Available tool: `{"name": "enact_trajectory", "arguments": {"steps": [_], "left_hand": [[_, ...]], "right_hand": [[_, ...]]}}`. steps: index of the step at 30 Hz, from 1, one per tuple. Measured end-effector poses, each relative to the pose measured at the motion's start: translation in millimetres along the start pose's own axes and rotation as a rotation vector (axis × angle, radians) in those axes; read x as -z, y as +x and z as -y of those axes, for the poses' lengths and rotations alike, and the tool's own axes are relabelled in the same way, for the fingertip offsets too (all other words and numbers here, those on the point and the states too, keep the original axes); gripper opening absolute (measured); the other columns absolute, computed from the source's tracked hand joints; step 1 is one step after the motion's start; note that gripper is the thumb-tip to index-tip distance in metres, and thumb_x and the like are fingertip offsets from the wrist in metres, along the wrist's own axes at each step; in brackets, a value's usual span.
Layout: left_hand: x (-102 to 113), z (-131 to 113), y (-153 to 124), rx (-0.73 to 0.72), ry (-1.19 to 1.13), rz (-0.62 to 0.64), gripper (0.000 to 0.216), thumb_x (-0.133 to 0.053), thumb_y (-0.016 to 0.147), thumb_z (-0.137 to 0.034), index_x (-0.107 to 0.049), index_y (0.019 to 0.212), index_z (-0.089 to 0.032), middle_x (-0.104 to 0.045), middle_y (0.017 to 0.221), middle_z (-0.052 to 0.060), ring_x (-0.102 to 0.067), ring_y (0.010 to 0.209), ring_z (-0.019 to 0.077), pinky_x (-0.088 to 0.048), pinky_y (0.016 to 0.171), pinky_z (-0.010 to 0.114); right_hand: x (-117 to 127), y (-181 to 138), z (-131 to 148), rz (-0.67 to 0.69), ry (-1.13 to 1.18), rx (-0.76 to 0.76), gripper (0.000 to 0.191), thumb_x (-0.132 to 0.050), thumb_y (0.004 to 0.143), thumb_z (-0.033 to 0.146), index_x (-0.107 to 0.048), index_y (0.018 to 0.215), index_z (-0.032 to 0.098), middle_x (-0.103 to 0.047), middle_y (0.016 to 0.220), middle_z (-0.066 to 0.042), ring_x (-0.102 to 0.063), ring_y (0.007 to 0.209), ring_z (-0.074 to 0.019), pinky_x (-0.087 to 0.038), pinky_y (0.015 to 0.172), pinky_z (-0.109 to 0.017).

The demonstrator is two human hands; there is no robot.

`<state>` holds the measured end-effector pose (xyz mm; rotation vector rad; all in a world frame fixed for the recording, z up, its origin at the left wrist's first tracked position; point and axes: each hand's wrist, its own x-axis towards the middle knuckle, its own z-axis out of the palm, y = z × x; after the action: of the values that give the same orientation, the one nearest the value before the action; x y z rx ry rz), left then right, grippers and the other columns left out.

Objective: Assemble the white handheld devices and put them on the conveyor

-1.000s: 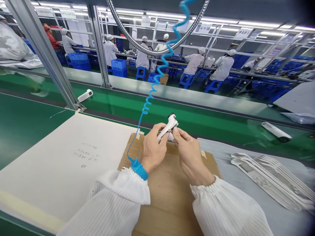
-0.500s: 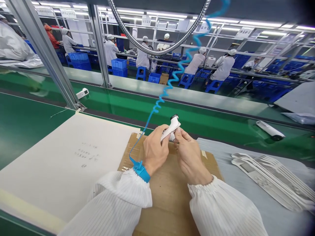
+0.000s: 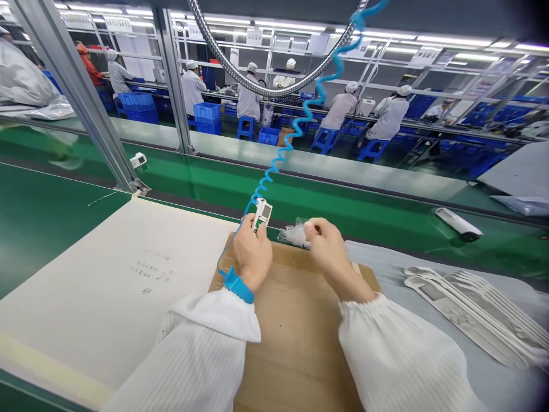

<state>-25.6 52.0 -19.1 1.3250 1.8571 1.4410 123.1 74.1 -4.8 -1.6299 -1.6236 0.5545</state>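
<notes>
Far edge of cardboard sheet (image 3: 295, 343): left hand (image 3: 253, 254) closed around small white device (image 3: 262, 213), screen end up. Right hand (image 3: 326, 243) pinches crumpled clear film (image 3: 294, 234), just beside device, not touching it. Looks like film-and-device separation step; flimsy film calls for light pinch, device for firm hold. Blue wrist strap (image 3: 238, 285) on left wrist; white shells (image 3: 472, 303) stacked at right.
</notes>
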Motion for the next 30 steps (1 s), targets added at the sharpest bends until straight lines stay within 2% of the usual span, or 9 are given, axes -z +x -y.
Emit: {"name": "enact_trajectory", "arguments": {"steps": [4, 8, 11, 15, 18, 20, 23, 26, 30], "left_hand": [[-1.5, 6.8, 4.5, 0.011, -0.063, -0.029, 0.024, -0.059, 0.091, -0.023, -0.064, 0.113, -0.020, -0.075, 0.101, 0.008, -0.069, 0.089, 0.0228, -0.048, 0.080, 0.032], [-4.4, 7.8, 4.3, 0.043, -0.106, -0.011, 0.030, -0.060, 0.090, -0.029, -0.063, 0.118, -0.020, -0.075, 0.098, 0.006, -0.067, 0.073, 0.0195, -0.049, 0.072, 0.031], [-3.1, 3.7, 3.1, 0.089, -0.123, 0.020, 0.034, -0.061, 0.089, -0.034, -0.064, 0.120, -0.020, -0.075, 0.100, 0.007, -0.067, 0.074, 0.0203, -0.050, 0.072, 0.032], [-0.1, -4.7, -1.6, 0.051, -0.067, 0.035, 0.034, -0.065, 0.085, -0.032, -0.067, 0.118, -0.022, -0.076, 0.099, 0.005, -0.068, 0.084, 0.0233, -0.050, 0.079, 0.034], [-0.2, -7.9, -6.2, -0.008, -0.040, 0.078, 0.036, -0.062, 0.086, -0.031, -0.068, 0.120, -0.022, -0.075, 0.098, 0.005, -0.068, 0.086, 0.0240, -0.050, 0.082, 0.035], [-1.0, -8.1, -8.6, -0.035, -0.069, 0.104, 0.037, -0.061, 0.087, -0.032, -0.067, 0.122, -0.021, -0.075, 0.100, 0.005, -0.067, 0.087, 0.0239, -0.050, 0.083, 0.036], [-2.5, -7.2, -10.5, -0.073, -0.138, 0.119, 0.038, -0.062, 0.087, -0.031, -0.065, 0.123, -0.021, -0.073, 0.106, 0.005, -0.067, 0.092, 0.0224, -0.050, 0.085, 0.034], [-4.4, -7.1, -11.9, -0.082, -0.254, 0.201, 0.039, -0.061, 0.090, -0.034, -0.062, 0.127, -0.022, -0.072, 0.103, 0.003, -0.066, 0.084, 0.0184, -0.050, 0.078, 0.031], [-7.3, -7.5, -13.9, -0.051, -0.376, 0.364, 0.043, -0.061, 0.092, -0.039, -0.058, 0.131, -0.022, -0.067, 0.080, -0.002, -0.060, 0.065, 0.0138, -0.048, 0.065, 0.027]], "right_hand": [[-0.8, 15.0, -6.6, 0.000, -0.240, 0.076, 0.005, -0.056, 0.084, 0.020, -0.057, 0.080, 0.022, -0.067, 0.085, -0.008, -0.062, 0.085, -0.0276, -0.038, 0.081, -0.040], [22.6, 10.2, -13.6, 0.004, -0.382, 0.166, 0.023, -0.059, 0.087, 0.025, -0.059, 0.110, 0.024, -0.071, 0.103, -0.003, -0.064, 0.088, -0.0214, -0.040, 0.084, -0.035], [68.9, -4.8, -32.9, -0.013, -0.508, 0.140, 0.017, -0.057, 0.089, 0.030, -0.063, 0.105, 0.024, -0.071, 0.106, -0.003, -0.065, 0.088, -0.0205, -0.042, 0.082, -0.034], [146.9, -29.7, -76.5, -0.068, -0.705, -0.004, 0.013, -0.056, 0.086, 0.027, -0.066, 0.084, 0.021, -0.071, 0.094, -0.009, -0.066, 0.081, -0.0273, -0.041, 0.071, -0.038], [182.8, -45.9, -109.1, -0.069, -0.919, -0.070, 0.018, -0.053, 0.089, 0.027, -0.070, 0.091, 0.021, -0.071, 0.099, -0.013, -0.067, 0.095, -0.0327, -0.042, 0.070, -0.039], [190.8, -54.5, -123.6, 0.008, -1.064, -0.037, 0.019, -0.052, 0.091, 0.026, -0.070, 0.096, 0.025, -0.071, 0.105, -0.011, -0.066, 0.105, -0.0318, -0.044, 0.072, -0.039], [190.3, -62.5, -129.2, 0.063, -1.119, 0.021, 0.013, -0.056, 0.091, 0.029, -0.068, 0.089, 0.026, -0.072, 0.109, -0.011, -0.066, 0.108, -0.0312, -0.045, 0.074, -0.038], [188.5, -64.2, -116.8, 0.025, -1.105, -0.016, 0.022, -0.052, 0.095, 0.037, -0.062, 0.079, 0.026, -0.073, 0.091, -0.010, -0.070, 0.086, -0.0302, -0.040, 0.060, -0.035], [185.4, -57.4, -94.4, 0.039, -0.956, -0.062, 0.033, -0.045, 0.098, 0.050, -0.061, 0.081, 0.026, -0.066, 0.065, -0.005, -0.062, 0.059, -0.0265, -0.032, 0.051, -0.034]]}}
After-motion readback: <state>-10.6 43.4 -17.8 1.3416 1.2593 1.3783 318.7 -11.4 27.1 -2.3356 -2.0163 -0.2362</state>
